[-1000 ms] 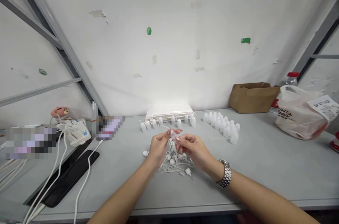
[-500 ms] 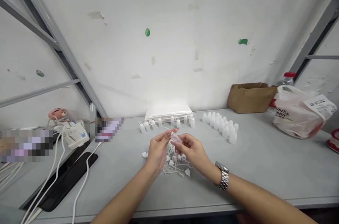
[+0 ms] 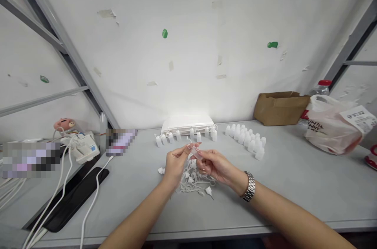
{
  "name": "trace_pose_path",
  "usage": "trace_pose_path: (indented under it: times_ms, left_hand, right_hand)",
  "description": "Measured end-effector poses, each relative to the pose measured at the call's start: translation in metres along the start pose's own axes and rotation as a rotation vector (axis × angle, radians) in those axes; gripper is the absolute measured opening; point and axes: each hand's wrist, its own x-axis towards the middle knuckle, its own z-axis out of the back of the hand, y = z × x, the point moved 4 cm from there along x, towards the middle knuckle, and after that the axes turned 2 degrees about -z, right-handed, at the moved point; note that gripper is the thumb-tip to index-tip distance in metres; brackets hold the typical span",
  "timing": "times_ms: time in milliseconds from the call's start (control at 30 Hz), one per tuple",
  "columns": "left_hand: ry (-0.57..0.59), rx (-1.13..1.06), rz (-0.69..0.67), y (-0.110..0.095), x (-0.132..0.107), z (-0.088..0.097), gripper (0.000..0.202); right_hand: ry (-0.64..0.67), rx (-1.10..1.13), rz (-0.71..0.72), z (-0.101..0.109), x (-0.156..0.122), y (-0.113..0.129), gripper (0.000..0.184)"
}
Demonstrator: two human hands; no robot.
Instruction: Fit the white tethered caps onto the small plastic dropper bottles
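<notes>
Above the middle of the table, my left hand point(image 3: 175, 164) and my right hand point(image 3: 216, 165) meet, fingertips pinched. My right fingers grip a small translucent plastic bottle point(image 3: 196, 153), tilted, its upper end against my left fingertips. A white cap with a strap point(image 3: 189, 140) pokes out above my left finger and thumb, which pinch it; its join with the bottle is hidden by the fingers. Beneath both hands lies a heap of loose white caps with looped straps point(image 3: 191, 187), some with thin tips.
Capped small bottles point(image 3: 178, 136) stand in a row before a bright white lamp-like box point(image 3: 188, 123). Uncapped bottles point(image 3: 247, 139) are grouped to the right. Behind are a cardboard box point(image 3: 279, 109) and a plastic bag point(image 3: 330, 127). Cables point(image 3: 96, 198) and a black power bank point(image 3: 76, 200) lie left.
My right hand has turned and its fingers have curled more tightly around the bottle, now closer to my left fingertips. My left hand stays nearly in place.
</notes>
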Motion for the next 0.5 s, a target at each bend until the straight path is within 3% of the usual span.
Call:
trace_pose_path:
  times_ms: [100, 167, 233, 333, 500]
  left_hand:
    - [-0.096, -0.003, 0.004, 0.002, -0.001, 0.003, 0.028]
    - [-0.083, -0.029, 0.022, 0.005, -0.001, 0.002, 0.028]
    - [-0.026, -0.053, 0.034, 0.006, -0.001, 0.0, 0.028]
    - [0.057, -0.061, 0.025, 0.005, -0.001, -0.002, 0.026]
    - [0.19, -0.147, 0.08, 0.002, -0.001, -0.009, 0.023]
  right_hand:
    - [-0.223, -0.312, 0.184, 0.002, -0.003, 0.006, 0.025]
    - [-0.356, -0.472, 0.293, 0.002, -0.007, 0.009, 0.026]
    - [-0.39, -0.527, 0.328, 0.002, -0.01, 0.009, 0.024]
    - [-0.289, -0.425, 0.274, 0.002, -0.008, 0.008, 0.025]
    - [0.056, -0.014, 0.055, -0.001, -0.001, 0.002, 0.031]
